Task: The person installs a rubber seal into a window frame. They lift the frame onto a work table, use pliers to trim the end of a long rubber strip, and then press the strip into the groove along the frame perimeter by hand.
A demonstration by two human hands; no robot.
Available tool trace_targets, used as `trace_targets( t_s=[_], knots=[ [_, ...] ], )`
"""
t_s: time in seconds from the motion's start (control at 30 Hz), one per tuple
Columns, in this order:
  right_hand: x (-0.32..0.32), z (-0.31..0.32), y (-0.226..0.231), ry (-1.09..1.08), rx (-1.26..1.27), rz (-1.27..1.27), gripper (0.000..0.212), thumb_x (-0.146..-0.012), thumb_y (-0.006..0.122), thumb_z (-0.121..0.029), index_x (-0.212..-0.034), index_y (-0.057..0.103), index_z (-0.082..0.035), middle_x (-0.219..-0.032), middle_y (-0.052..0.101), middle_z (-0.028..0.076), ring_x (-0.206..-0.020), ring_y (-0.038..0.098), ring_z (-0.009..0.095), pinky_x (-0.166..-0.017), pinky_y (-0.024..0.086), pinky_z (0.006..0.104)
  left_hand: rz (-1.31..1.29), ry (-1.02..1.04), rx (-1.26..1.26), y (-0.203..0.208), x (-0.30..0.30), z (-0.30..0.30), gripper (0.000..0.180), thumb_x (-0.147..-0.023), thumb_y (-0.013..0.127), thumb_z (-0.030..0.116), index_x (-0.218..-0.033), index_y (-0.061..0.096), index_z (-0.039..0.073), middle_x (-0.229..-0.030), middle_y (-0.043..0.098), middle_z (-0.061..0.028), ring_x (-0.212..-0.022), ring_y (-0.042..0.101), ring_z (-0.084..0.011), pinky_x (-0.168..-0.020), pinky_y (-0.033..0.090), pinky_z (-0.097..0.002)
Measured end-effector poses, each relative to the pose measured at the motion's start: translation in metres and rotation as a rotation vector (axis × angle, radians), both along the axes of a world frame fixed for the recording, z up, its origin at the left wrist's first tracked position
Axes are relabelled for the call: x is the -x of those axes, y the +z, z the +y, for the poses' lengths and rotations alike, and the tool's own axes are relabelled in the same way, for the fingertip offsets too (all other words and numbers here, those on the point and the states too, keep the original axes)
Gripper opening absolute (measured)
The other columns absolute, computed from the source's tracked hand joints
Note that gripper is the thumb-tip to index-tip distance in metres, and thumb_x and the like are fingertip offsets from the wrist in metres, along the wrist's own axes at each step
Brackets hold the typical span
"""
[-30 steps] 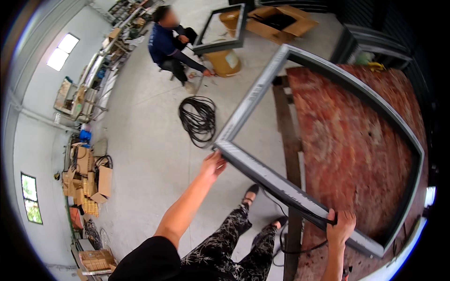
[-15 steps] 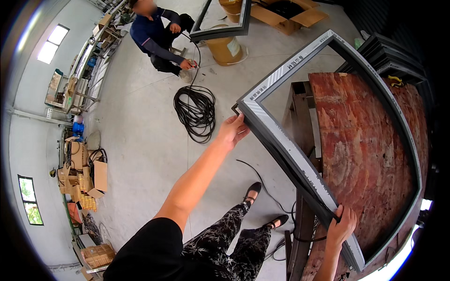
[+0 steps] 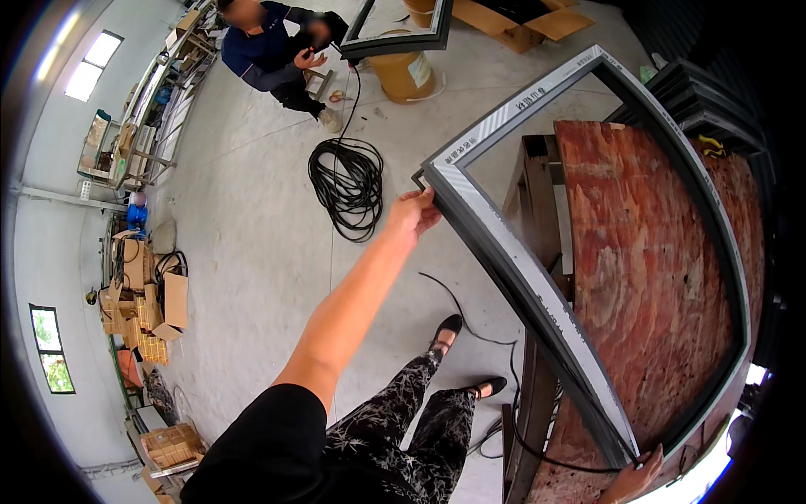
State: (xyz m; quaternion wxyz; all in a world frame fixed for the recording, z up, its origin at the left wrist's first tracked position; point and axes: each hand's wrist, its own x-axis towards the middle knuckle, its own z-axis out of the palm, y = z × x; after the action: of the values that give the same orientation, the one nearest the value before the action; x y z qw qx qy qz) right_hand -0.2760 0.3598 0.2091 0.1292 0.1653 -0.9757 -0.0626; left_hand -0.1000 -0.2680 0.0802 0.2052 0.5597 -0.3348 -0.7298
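A large grey window frame [image 3: 550,296], with silvery film on its faces, rests tilted over a worn reddish board. My left hand [image 3: 411,212] is closed on the frame's left corner, thumb on top. At the frame's near lower corner, my right hand [image 3: 635,480] has its fingertips on a thin black strip [image 3: 579,468]. That strip runs along the frame's outer side and loops from the hand down to the floor. The lower picture edge cuts off part of the right hand.
The reddish board [image 3: 646,269] lies on a dark metal stand [image 3: 537,218]. A coil of black strip [image 3: 346,189] lies on the floor. Beyond it a co-worker [image 3: 273,55] sits by another frame [image 3: 395,42] on a yellow bucket [image 3: 403,77]. More frames [image 3: 697,105] are stacked at far right.
My right hand has slid along the frame's side to its near lower corner. My left hand stays at the left corner. The co-worker's lower hand has lifted, leaving a red-handled tool on the floor.
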Motion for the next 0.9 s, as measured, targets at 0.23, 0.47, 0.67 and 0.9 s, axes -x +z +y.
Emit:
trace_targets(
  t_s=[0.23,0.47,0.67,0.9],
  knots=[
    [0.036,0.091,-0.07,-0.008,0.383,-0.26,0.027,-0.094,0.046,-0.006,-0.113,0.061,0.005,-0.103,0.066,0.022,-0.093,0.064,0.032,-0.085,0.049,0.0382,0.217,-0.071,-0.115,0.013,-0.008,0.013,0.023,-0.093,0.065,0.023,-0.102,0.059,0.003,-0.093,0.064,-0.0055,-0.084,0.062,-0.0176,-0.082,0.056,-0.0343],
    [0.032,0.072,-0.064,-0.076,0.379,-0.27,0.033,-0.1,0.05,-0.024,-0.106,0.064,0.005,-0.095,0.067,0.022,-0.085,0.063,0.036,-0.077,0.049,0.0395,0.101,-0.145,0.011,0.008,-0.009,0.018,0.016,-0.094,0.063,0.023,-0.099,0.061,0.008,-0.094,0.066,-0.0037,-0.086,0.064,-0.0174,-0.084,0.054,-0.0357],
    [0.034,0.08,-0.069,-0.023,0.384,-0.257,0.033,-0.099,0.051,-0.025,-0.106,0.064,0.005,-0.095,0.066,0.023,-0.086,0.064,0.036,-0.077,0.049,0.04,0.152,-0.207,-0.055,0.005,-0.01,0.033,0.023,-0.093,0.064,0.025,-0.102,0.06,0.004,-0.098,0.065,-0.007,-0.089,0.063,-0.0188,-0.088,0.054,-0.0377],
    [0.034,0.088,-0.07,-0.018,0.36,-0.237,0.032,-0.099,0.051,-0.024,-0.106,0.064,0.005,-0.094,0.066,0.022,-0.086,0.064,0.035,-0.077,0.049,0.0399,0.152,-0.199,-0.129,0.011,-0.005,0.055,0.023,-0.093,0.064,0.022,-0.104,0.06,0.002,-0.096,0.066,-0.0081,-0.088,0.064,-0.0211,-0.085,0.055,-0.0372]
  ],
)
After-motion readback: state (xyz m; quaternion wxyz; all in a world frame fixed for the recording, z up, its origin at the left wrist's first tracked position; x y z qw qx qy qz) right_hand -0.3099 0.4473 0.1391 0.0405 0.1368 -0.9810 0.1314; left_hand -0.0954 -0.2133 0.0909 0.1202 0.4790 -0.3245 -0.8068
